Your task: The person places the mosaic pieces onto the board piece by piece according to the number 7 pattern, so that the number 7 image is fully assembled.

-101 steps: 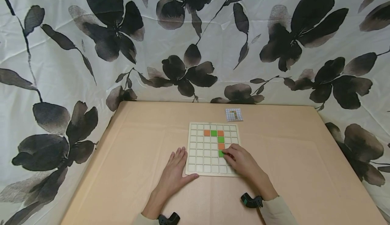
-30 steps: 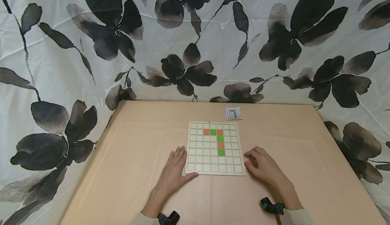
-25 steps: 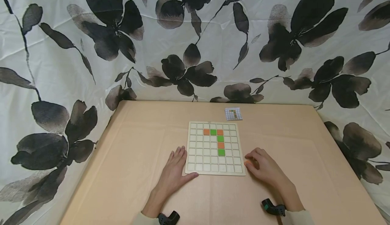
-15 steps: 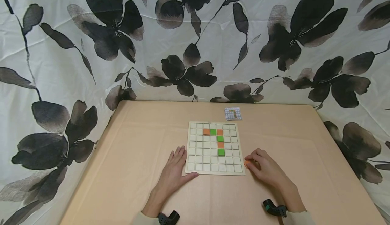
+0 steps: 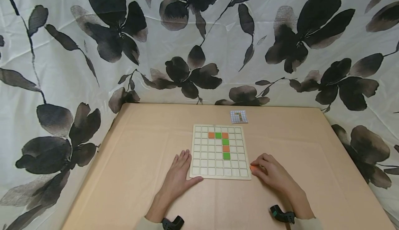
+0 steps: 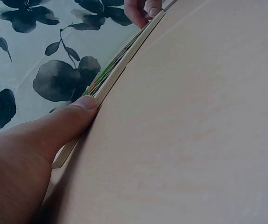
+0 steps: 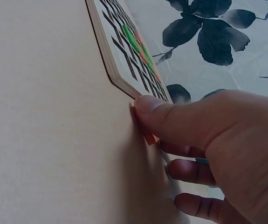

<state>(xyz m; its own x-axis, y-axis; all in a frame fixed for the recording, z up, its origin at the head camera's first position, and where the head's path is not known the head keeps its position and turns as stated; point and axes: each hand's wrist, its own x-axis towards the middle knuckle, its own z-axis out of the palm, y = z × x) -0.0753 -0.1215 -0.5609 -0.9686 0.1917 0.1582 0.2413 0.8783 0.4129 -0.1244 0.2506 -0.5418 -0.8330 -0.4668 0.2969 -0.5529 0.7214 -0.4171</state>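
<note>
A white square grid board (image 5: 207,164) lies on the table, with orange and green square tiles in its cells: an orange tile (image 5: 211,135) and a green tile (image 5: 218,135) in the upper row, others running down a column. My left hand (image 5: 177,176) rests flat along the board's left side, fingers straight. Its thumb (image 6: 85,102) touches the board's near edge in the left wrist view. Just beyond the right edge, my right hand (image 5: 271,169) pinches a loose orange tile (image 7: 144,128) between thumb and fingers, the tile tilted and partly covered by the thumb.
Behind the board lies a small pattern card (image 5: 239,116) with a printed grid. A wooden-coloured table (image 5: 149,129) carries everything, and a floral cloth (image 5: 243,50) hangs behind it. Each wrist wears a black camera, such as the right wrist camera (image 5: 282,214).
My right hand has moved from the lowest green tile to beyond the board's right edge, where the orange tile has come into view in its fingers. My left hand stays put.
</note>
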